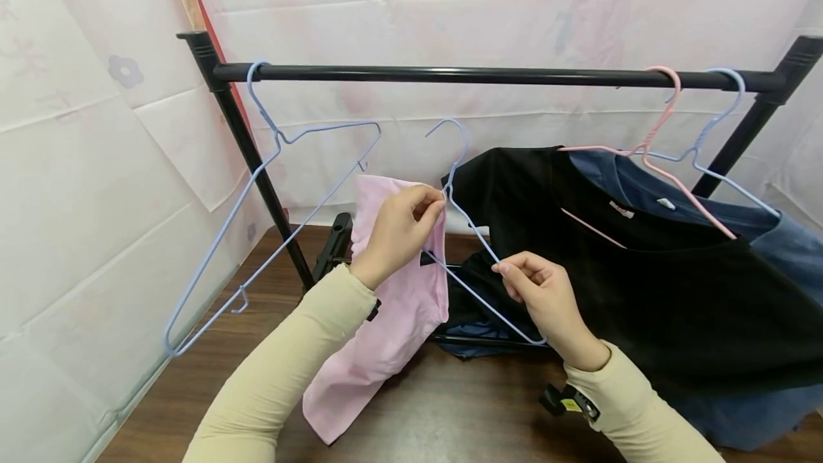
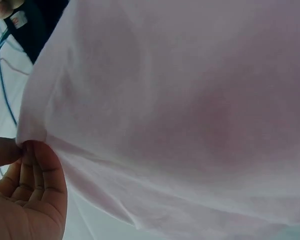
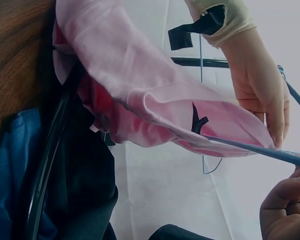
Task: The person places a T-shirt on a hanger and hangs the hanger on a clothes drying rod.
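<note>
A pink garment (image 1: 392, 341) hangs from my left hand (image 1: 398, 234), which pinches the edge of its opening between thumb and fingers. In the left wrist view, the cloth (image 2: 180, 100) fills most of the picture beside the pinching left hand (image 2: 32, 195). My right hand (image 1: 543, 295) pinches the sloping arm of a light blue wire hanger (image 1: 476, 229). The far end of this hanger lies inside the opening, hidden by the cloth. Its hook stands up free, below the rail. A small black tag (image 3: 198, 120) shows within the opening in the right wrist view.
A black rail (image 1: 398, 74) crosses in front. An empty blue hanger (image 1: 221, 234) hangs at its left. Toward the right, a black shirt (image 1: 630, 306) hangs on a pink hanger (image 1: 659, 120), with a blue shirt (image 1: 794, 256) on a blue hanger behind. Below is a brown wooden surface (image 1: 450, 406).
</note>
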`<action>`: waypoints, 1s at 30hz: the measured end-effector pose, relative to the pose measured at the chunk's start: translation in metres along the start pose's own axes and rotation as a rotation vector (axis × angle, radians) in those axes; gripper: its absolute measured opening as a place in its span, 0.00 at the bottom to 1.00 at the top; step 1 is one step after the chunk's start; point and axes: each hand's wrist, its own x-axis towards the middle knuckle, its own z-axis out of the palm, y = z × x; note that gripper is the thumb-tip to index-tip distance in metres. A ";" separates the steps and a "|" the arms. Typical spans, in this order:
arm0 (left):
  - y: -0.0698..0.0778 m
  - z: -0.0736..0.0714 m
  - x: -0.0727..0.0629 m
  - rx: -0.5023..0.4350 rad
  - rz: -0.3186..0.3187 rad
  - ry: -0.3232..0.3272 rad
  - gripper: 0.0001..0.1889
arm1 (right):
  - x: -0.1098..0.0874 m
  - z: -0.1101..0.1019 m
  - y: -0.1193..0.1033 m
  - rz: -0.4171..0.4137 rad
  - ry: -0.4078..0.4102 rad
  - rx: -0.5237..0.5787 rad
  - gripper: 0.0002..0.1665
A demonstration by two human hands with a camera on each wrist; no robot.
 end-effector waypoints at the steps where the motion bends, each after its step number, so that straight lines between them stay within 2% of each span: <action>1: -0.001 0.000 -0.001 -0.005 -0.003 -0.005 0.05 | 0.000 0.000 0.000 0.000 0.000 -0.003 0.11; 6: -0.005 -0.004 -0.003 -0.025 -0.037 -0.021 0.05 | -0.002 -0.001 0.001 -0.004 -0.006 -0.008 0.11; 13: -0.008 -0.017 0.002 -0.056 -0.106 -0.049 0.06 | -0.002 -0.002 0.002 -0.013 -0.004 -0.008 0.11; 16: -0.008 -0.024 0.006 -0.047 -0.097 -0.021 0.07 | -0.003 -0.002 0.002 -0.011 -0.002 -0.010 0.11; 19: -0.009 -0.030 0.013 -0.020 -0.061 0.008 0.07 | -0.003 -0.002 0.002 -0.007 -0.001 -0.010 0.11; 21: -0.009 -0.033 0.018 0.014 -0.050 0.009 0.08 | -0.003 -0.002 0.001 -0.006 -0.001 -0.007 0.11; 24: -0.011 -0.038 0.025 0.089 -0.063 -0.040 0.12 | -0.003 -0.002 0.001 -0.008 -0.002 -0.005 0.11; 27: -0.014 -0.039 0.030 0.157 -0.087 -0.150 0.17 | -0.003 -0.002 0.000 -0.011 -0.005 -0.004 0.12; 30: -0.017 -0.039 0.031 0.169 -0.104 -0.255 0.18 | -0.003 -0.002 0.000 -0.012 -0.007 -0.002 0.13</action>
